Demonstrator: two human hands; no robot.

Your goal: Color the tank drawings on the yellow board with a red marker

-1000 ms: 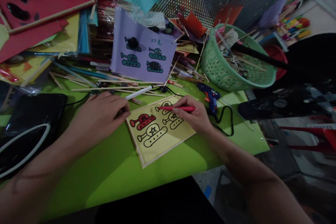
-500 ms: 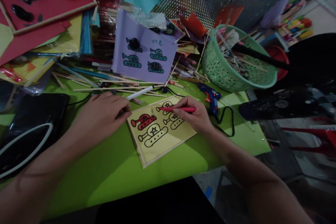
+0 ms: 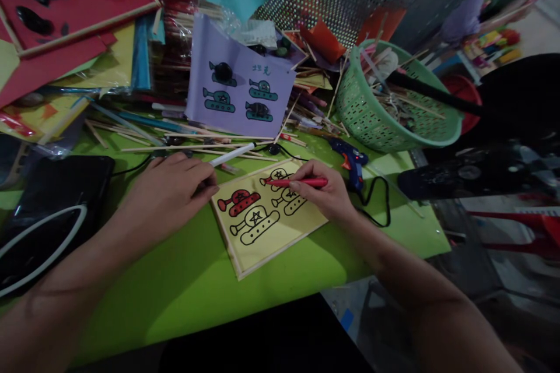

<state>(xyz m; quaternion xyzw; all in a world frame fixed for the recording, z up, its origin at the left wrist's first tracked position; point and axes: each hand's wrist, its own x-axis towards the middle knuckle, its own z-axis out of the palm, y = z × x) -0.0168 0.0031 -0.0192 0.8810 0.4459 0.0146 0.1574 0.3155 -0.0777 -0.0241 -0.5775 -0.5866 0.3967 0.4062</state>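
Observation:
My right hand (image 3: 321, 186) grips a red marker (image 3: 301, 182), its tip on the upper-right tank drawing (image 3: 279, 175) of a yellow card (image 3: 254, 253) with a thin wooden frame. Red colour shows at that tank's barrel. The upper-left tank drawing (image 3: 239, 202) is filled in red; the two lower ones are black outlines on yellow. At the card's left upper edge, my left hand (image 3: 181, 186) is curled, with a white marker (image 3: 233, 154) sticking out from its fingers. Its thumb lies by the card's edge; the palm side is hidden.
Behind the card, a purple sheet (image 3: 242, 90) with green tanks leans among wooden sticks (image 3: 144, 139). A blue glue gun (image 3: 352, 160) with a black cord and a green basket (image 3: 394, 122) stand to the right. A black device (image 3: 61, 204) lies left, red framed panels (image 3: 83, 11) behind.
Red colour has appeared at the barrel end of the upper-right tank. The marker has shifted very slightly; my left hand stays in place.

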